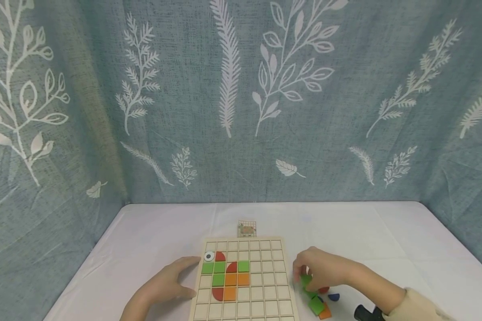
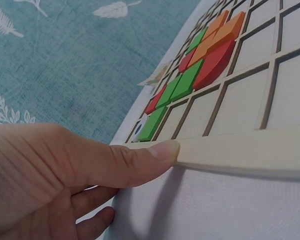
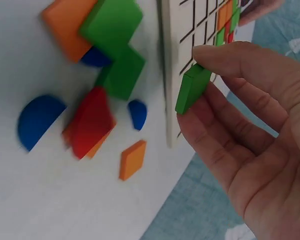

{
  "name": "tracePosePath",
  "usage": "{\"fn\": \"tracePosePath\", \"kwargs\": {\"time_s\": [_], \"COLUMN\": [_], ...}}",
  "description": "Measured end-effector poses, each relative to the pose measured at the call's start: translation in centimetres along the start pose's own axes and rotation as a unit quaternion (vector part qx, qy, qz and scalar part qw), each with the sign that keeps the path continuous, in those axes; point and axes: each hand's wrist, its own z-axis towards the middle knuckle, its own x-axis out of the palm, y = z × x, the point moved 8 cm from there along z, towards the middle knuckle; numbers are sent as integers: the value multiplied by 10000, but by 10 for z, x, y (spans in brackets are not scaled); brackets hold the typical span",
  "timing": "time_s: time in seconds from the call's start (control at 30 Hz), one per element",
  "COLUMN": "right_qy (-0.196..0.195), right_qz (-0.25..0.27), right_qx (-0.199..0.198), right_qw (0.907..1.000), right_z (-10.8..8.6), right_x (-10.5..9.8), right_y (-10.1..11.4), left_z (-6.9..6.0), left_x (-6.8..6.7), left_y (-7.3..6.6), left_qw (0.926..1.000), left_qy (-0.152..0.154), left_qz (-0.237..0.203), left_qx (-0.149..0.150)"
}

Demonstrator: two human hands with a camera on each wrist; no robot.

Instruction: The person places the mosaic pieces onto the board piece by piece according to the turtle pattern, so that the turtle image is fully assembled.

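Observation:
A wooden grid board (image 1: 262, 293) carries green, orange and red tiles and a white eye tile (image 1: 209, 256) in its left part. My left hand (image 1: 164, 281) is at the board's left edge, fingers spread. In the left wrist view, the straight thumb (image 2: 162, 151) touches the board's rim. To the right of the board, my right hand (image 1: 327, 267) pinches a green square tile (image 3: 192, 90) between thumb and fingertips. The right wrist view shows it held tilted, raised beside the board. Loose tiles lie near and below this hand.
Loose pieces include a green square (image 1: 316, 306), an orange piece (image 1: 325, 311), a red piece (image 3: 92, 122) and a blue half-round (image 3: 39, 120). A small picture card (image 1: 247, 228) touches the board's far edge. A black object (image 1: 363, 313) is by the right sleeve. Patterned curtains surround the white table.

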Motion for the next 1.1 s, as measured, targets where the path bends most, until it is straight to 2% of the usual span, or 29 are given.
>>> {"fn": "tracePosePath", "kwargs": {"time_s": [0.1, 0.33, 0.53, 0.83, 0.93, 1.1], "right_qy": [-37, -78, -209, -247, -342, -407], "right_qz": [-46, -264, -462, -770, -776, -567], "right_qx": [-191, -347, -692, -838, -881, -740], "right_qw": [9998, 9990, 9963, 9932, 9925, 9948], "right_z": [6, 24, 38, 55, 60, 65], "right_x": [2, 11, 19, 26, 27, 33], "right_y": [9, 26, 45, 62, 65, 67], "left_z": [0, -1, -2, -2, -2, -3], "left_x": [0, 0, 1, 0, -1, 0], "left_y": [0, 1, 1, -1, -1, 0], "left_qw": [10000, 10000, 10000, 10000, 10000, 10000], "left_qy": [2, 24, 33, -18, -26, -8], "left_qz": [-10, -28, -32, -28, 4, -42], "left_qx": [-16, 25, 23, -9, -23, -12]}}
